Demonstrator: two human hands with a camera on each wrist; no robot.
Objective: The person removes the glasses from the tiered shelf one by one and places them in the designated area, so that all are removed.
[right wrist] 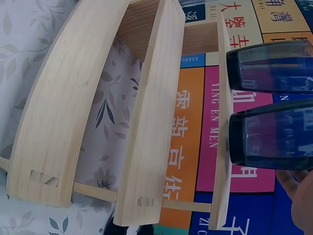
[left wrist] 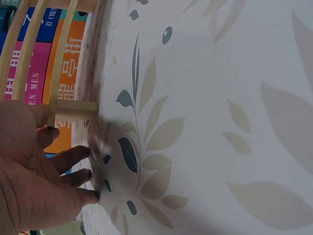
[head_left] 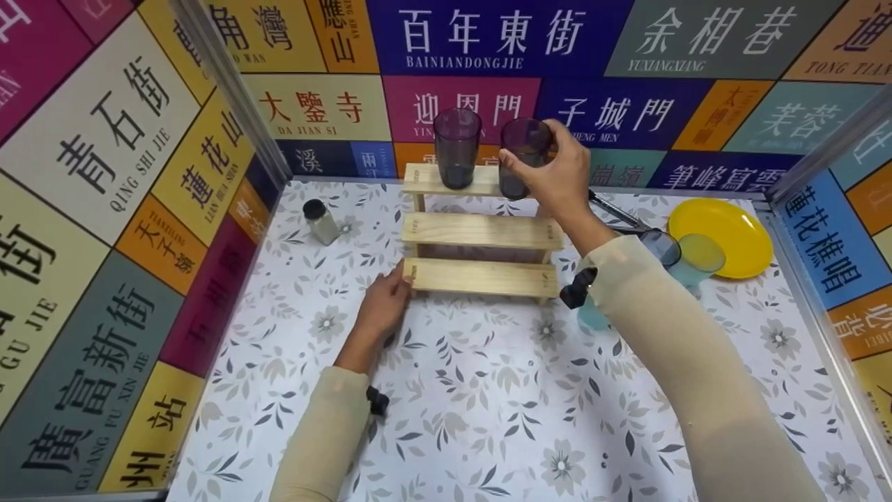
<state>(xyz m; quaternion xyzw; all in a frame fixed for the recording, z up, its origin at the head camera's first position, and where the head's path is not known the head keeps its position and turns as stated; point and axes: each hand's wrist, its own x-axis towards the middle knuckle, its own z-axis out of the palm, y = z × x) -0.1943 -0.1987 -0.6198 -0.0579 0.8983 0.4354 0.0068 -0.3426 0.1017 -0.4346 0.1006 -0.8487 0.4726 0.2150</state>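
Observation:
A three-step wooden rack (head_left: 481, 230) stands toward the back of the table. At its lowest step, my left hand (head_left: 383, 301) grips the left end between thumb and index finger; the other fingers spread beside it in the left wrist view. A dark purple glass (head_left: 456, 150) stands upright on the top step, left of its middle. To its right, my right hand (head_left: 561, 178) holds a second purple glass (head_left: 514, 183) upright, fingers and thumb around it. That glass's base (right wrist: 238, 139) is at the top step; whether it bears weight there I cannot tell.
A small dark-capped shaker (head_left: 322, 226) stands left of the rack. To the right are a yellow plate (head_left: 749, 240), a pale green cup (head_left: 700, 254) and a black-handled utensil (head_left: 613, 208). A light-blue object (head_left: 592, 317) is partly hidden by the right sleeve. Sign-printed walls enclose the table.

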